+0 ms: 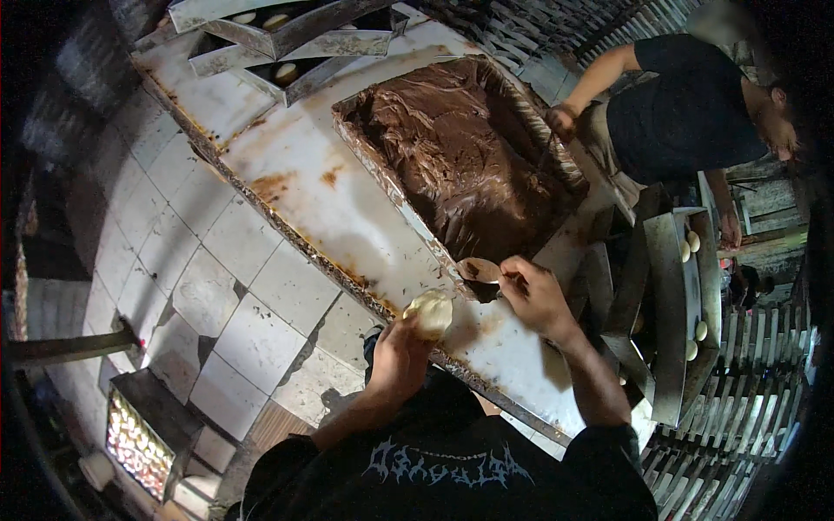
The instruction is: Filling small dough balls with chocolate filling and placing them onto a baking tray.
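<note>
In my left hand lies a pale, flattened round of dough, held out over the table's near edge with the fingers curled around its lower side. My right hand pinches the end of a small spoon, whose rounded, brown-smeared head is at the near corner of a big tray. Thick chocolate-brown paste is heaped in that tray, its surface ridged and uneven. The dough and the spoon are apart from each other.
The stained white table runs diagonally. Metal trays holding pale dough pieces are stacked at the far left; more trays stand at right. Across the table, a person in a dark shirt touches the paste tray. Tiled floor lies left.
</note>
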Demonstrator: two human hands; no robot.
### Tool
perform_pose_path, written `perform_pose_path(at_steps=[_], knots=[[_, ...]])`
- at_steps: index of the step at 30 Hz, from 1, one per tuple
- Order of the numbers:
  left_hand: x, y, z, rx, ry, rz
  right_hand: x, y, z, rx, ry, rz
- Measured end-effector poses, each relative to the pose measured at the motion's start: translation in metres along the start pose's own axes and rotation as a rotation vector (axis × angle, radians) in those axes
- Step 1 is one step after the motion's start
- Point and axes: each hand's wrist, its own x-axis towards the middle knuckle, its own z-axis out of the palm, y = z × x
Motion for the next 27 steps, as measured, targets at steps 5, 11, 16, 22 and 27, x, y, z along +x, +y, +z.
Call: perform_pose_path(at_steps=[5, 11, 16, 22, 27], knots=[[0.010, 0.021, 0.038, -0.338, -0.171, -0.061, -0.040, -0.007, 0.047, 0.011, 0.346, -0.245], [0.004, 0.057, 0.032, -0.302, -0.229, 0.000, -0.053, 0.067, 0.074, 0.000, 0.574, -0.276], [0.009, 0.036, 0.015, -0.051, -0.276, 0.047, -0.073, 0.106, 0.100, -0.019, 0.652, 0.022], [0.003, -0.035, 0.002, -0.135, -0.391, -0.180, -0.063, 0.034, 0.076, 0.741, 0.280, 0.281], [-0.010, -0.071, 0.018, 0.081, -0.240, -0.230, -0.089, 0.024, 0.036, 0.331, 0.071, -0.187]])
